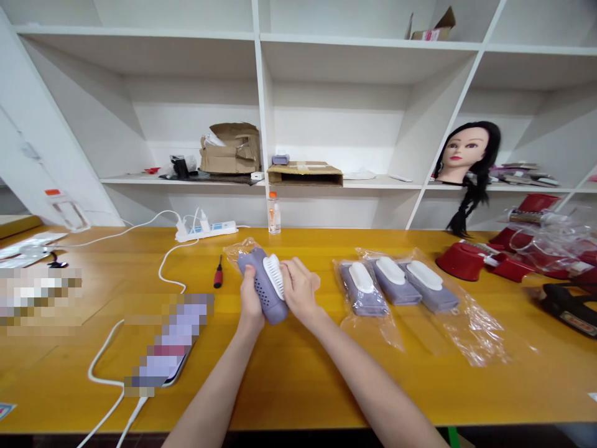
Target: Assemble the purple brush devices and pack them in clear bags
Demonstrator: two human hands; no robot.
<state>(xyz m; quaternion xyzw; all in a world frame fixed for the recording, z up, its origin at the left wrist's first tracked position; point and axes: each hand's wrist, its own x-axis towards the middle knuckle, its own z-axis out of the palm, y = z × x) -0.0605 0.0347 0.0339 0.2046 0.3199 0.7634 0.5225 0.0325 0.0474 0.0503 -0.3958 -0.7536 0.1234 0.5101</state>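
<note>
My left hand is wrapped round a purple-grey brush device, held tilted above the table. The device has rows of dark holes on its side and a white bristled strip along its face. My right hand closes on its right side, fingers curled against the edge of the white strip; the fingertips are partly hidden. Behind the device's upper end lies a clear plastic bag. To the right, three similar purple-grey devices with smooth white covers lie in clear bags, the nearest device being leftmost.
A red-handled screwdriver and a blurred phone with a white cable lie left. A power strip and small bottle stand by the shelves. Red parts and a black tool lie right; a mannequin head stands above.
</note>
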